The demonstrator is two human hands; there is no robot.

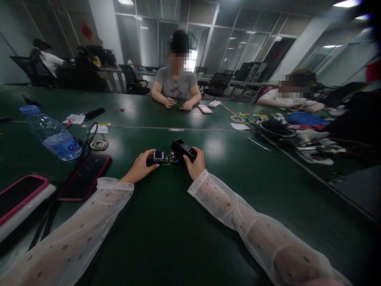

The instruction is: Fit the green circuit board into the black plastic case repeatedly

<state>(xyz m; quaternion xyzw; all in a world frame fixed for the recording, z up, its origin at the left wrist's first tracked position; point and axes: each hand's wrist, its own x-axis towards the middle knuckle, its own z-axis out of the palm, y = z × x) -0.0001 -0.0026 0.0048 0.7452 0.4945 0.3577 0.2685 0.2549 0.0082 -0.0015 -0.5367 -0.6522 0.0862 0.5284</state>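
Note:
Just above the green tabletop (pixel 160 222), my left hand (pixel 141 165) pinches the left end of a green circuit board (pixel 169 158) that bears a small square screen (pixel 158 155). My right hand (pixel 195 163) grips a black plastic housing (pixel 183 147) with a rectangular window-like opening, tilted down to the right. The housing's left end is close to the board's right end; whether they touch I cannot tell. Fingers of both hands partly hide the parts they hold.
At left are a tipped water bottle (pixel 55 135), two phones (pixel 85 178) (pixel 22 194) and a cable coil (pixel 99 145). A metal tool (pixel 258 143) lies right of a pile of wires (pixel 279 131). Across the table sits a person (pixel 176 81); another person (pixel 288 97) is at right.

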